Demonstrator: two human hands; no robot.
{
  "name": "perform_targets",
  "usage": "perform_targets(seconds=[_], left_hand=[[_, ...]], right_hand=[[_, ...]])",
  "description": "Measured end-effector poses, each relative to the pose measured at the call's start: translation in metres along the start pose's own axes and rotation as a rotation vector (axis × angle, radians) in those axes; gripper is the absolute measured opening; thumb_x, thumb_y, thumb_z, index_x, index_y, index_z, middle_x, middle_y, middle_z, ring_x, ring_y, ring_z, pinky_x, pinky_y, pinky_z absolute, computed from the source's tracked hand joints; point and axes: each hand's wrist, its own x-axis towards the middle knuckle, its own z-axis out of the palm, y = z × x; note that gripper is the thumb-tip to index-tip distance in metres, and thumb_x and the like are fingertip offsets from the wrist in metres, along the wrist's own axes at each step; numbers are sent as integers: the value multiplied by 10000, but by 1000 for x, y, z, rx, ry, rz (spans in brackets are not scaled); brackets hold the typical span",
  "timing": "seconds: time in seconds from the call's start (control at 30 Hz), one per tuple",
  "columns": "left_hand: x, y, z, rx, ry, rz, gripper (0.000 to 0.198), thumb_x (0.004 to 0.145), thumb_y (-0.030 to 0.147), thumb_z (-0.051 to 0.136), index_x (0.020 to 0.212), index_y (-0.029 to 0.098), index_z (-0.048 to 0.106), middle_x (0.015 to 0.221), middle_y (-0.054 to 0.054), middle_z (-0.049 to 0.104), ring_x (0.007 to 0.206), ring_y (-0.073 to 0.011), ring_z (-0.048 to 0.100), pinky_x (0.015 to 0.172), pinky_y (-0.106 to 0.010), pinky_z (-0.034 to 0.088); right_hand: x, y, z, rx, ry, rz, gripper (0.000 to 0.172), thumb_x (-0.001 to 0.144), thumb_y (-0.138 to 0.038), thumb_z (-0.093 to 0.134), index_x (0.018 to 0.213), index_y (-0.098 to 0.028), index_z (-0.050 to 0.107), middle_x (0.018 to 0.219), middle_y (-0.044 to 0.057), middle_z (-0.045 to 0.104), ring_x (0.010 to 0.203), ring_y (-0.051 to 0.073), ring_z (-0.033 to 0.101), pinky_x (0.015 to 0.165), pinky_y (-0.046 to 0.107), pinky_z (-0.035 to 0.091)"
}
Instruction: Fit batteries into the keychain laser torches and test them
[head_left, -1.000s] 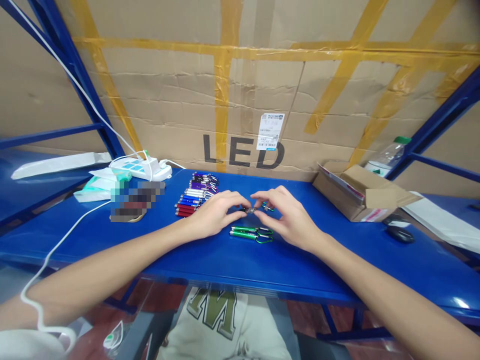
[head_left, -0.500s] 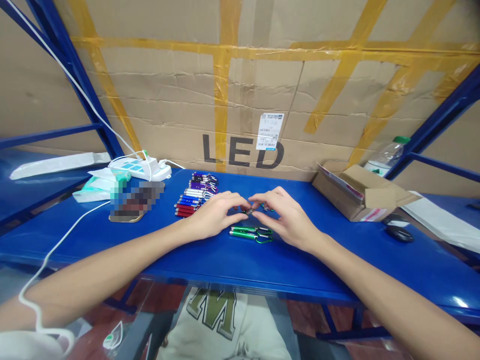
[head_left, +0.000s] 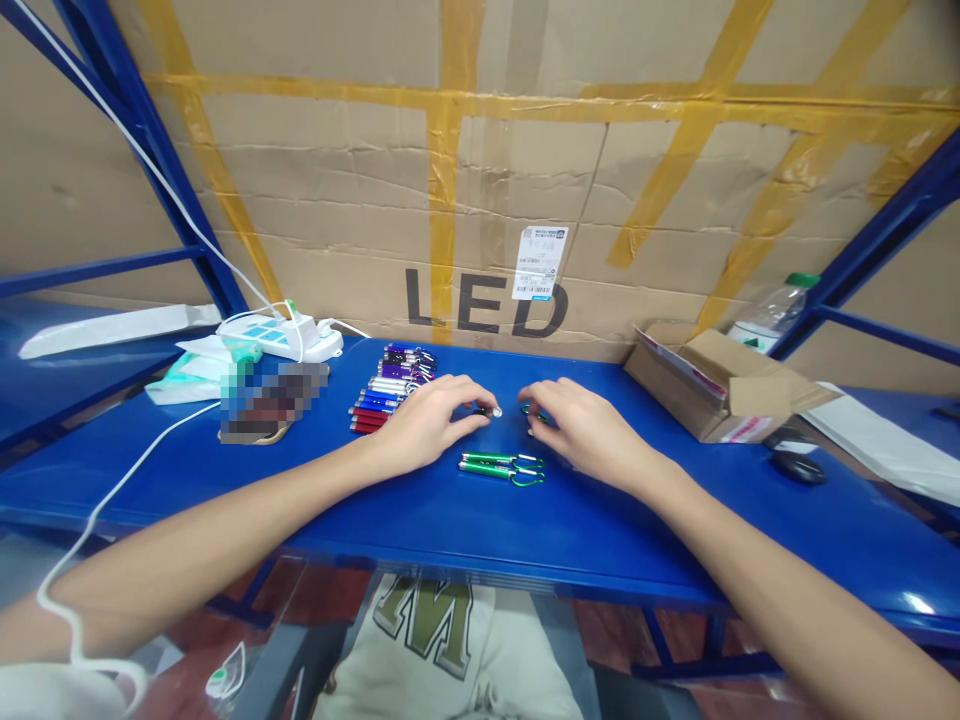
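Note:
My left hand [head_left: 429, 422] pinches a small piece with a round silver end [head_left: 493, 411] between thumb and fingers; most of the piece is hidden. Across a small gap is my right hand [head_left: 581, 425], its thumb and fingers curved and apart. A bit of green metal [head_left: 534, 411] shows behind those fingers; whether they touch it, I cannot tell. Below the hands, two green pen-like flashlights [head_left: 487, 467] with green carabiner clips lie side by side on the blue table [head_left: 420, 520]. Beyond my left wrist is a row of similar flashlights [head_left: 379, 400] in red, blue, silver, purple and black.
A blurred-out phone-like object [head_left: 274, 405], a green and white packet [head_left: 202, 370] and a white power strip [head_left: 289, 337] with cables are at the left. At the right lie an opened cardboard box [head_left: 697, 390] and a black mouse [head_left: 799, 467]. A large cardboard sheet [head_left: 337, 220] stands behind.
My hands, whose fingertips met over the small piece, have come apart. The right hand has shifted right and its fingers have spread, while the piece stays in my left fingers.

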Motion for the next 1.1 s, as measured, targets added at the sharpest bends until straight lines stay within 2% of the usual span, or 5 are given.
perform_targets(seconds=[0.07, 0.17, 0.43, 0.77, 1.1], left_hand=[[0, 0, 0, 9, 11, -17, 128, 1053, 241, 669, 1163, 232, 732, 1141, -44, 760, 1078, -237, 687, 980, -409, 530], [0, -1, 0, 10, 17, -24, 130, 1058, 253, 657, 1161, 234, 734, 1140, -48, 759, 1082, -239, 686, 973, -406, 530], [-1, -4, 1, 36, -2, -42, 141, 1052, 259, 669, 1178, 244, 731, 1150, -45, 757, 1095, -248, 684, 990, -417, 527], [-1, -5, 2, 60, -16, -45, 136, 1043, 253, 688, 1172, 236, 729, 1143, -42, 764, 1044, -232, 702, 962, -405, 546], [-1, -6, 3, 63, -39, -63, 152, 1032, 237, 712, 1183, 222, 725, 1143, -41, 763, 1044, -233, 705, 961, -407, 551]], right_hand=[[-1, 2, 3, -39, -133, 32, 139, 1032, -142, 566, 1121, -214, 646, 1045, 96, 746, 926, 270, 679, 797, 376, 511], [-1, -1, 5, -30, -212, 42, 101, 1055, -168, 557, 1056, -217, 645, 1067, 93, 727, 923, 252, 697, 772, 348, 504], [-3, -8, 3, 96, -212, -21, 94, 1055, -152, 571, 1030, -229, 619, 1083, 70, 703, 950, 241, 687, 820, 351, 524], [-3, -6, 5, 78, -207, -11, 84, 1052, -173, 582, 993, -231, 593, 1031, 69, 671, 947, 249, 650, 829, 369, 512], [-3, -4, 7, 164, -215, 4, 104, 1023, -128, 574, 1011, -231, 579, 1048, 66, 671, 991, 253, 619, 866, 373, 495]])
